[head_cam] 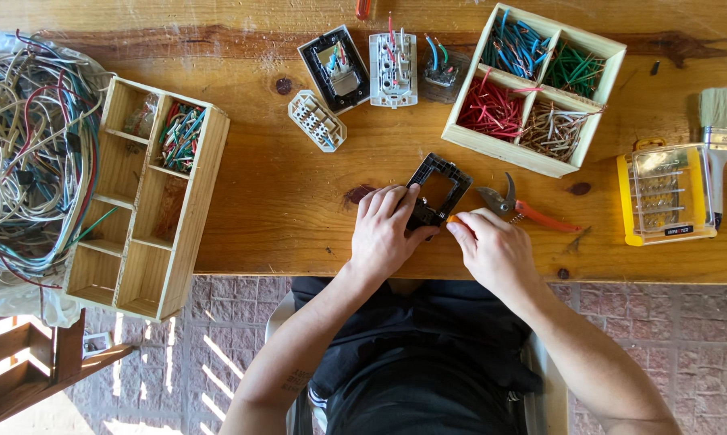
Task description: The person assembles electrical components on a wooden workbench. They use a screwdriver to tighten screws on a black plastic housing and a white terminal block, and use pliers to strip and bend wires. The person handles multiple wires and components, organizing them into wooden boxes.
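Two hands meet at the near edge of the table [299,201], over a black frame [437,190] that lies flat on the wood. The left hand [384,234] has its fingers curled over the frame's near-left corner, pinning it down. The right hand [492,250] is closed on a small orange-tipped tool [454,219], mostly hidden in the grip, with its tip at the frame's near edge; what the tip touches cannot be made out.

Judging from this, the work is at a screw or clip on that edge. It would go best with the left hand pressing the frame firmly so it cannot pivot, and the tool kept in line with the fastener, turned or levered without sideways force, since thin plastic could crack.

Red-handled pliers [525,209] lie just right of the frame, close to the right hand's knuckles. A yellow bit case [666,193] sits further right, well apart.
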